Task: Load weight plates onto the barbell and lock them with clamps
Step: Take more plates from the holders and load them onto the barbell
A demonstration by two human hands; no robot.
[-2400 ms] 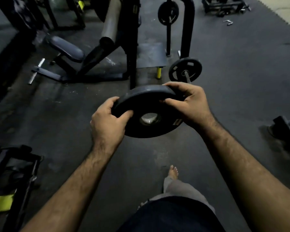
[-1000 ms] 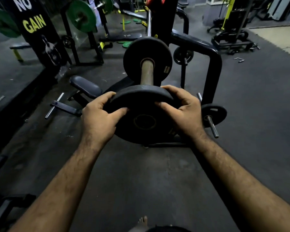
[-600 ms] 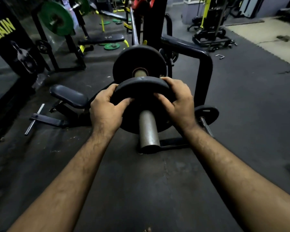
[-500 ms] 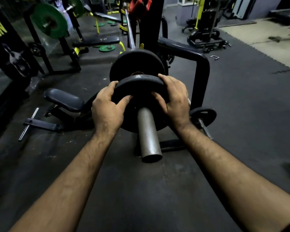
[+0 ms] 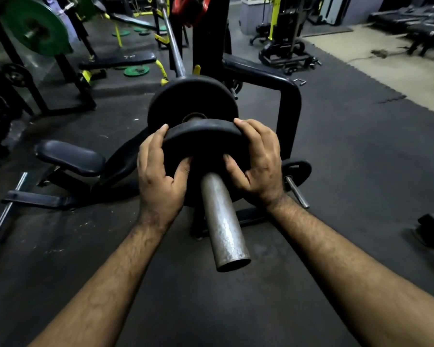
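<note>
**Sliding the second plate along the sleeve**

We are holding a small black plate [image 5: 206, 136] already threaded on the barbell sleeve [image 5: 223, 221], with a good length of bare steel sticking out toward us at 6 o'clock. Our left hand [image 5: 158, 174] is clamped on the plate's rim at 9 o'clock, our right hand [image 5: 258, 161] on its rim at 3 o'clock, thumbs pressing on the near face. Just behind it, at 12 o'clock, a larger black plate [image 5: 191, 98] is sitting on the same sleeve; whether the two are touching yet we cannot tell.

We are judging this as mid-loading: the next move is asking for a straight, even push until the small plate is seated flat against the large one, then a clamp on the bare sleeve. No clamp is showing near our hands.

Nothing is blocking the sleeve itself. At 3 o'clock a spare plate on a peg [image 5: 297, 169] is standing close to our right wrist, backed by the black rack frame [image 5: 290, 101]. A padded seat [image 5: 70, 156] is lying at 9 o'clock, a green plate [image 5: 35, 28] at 10 o'clock.
</note>
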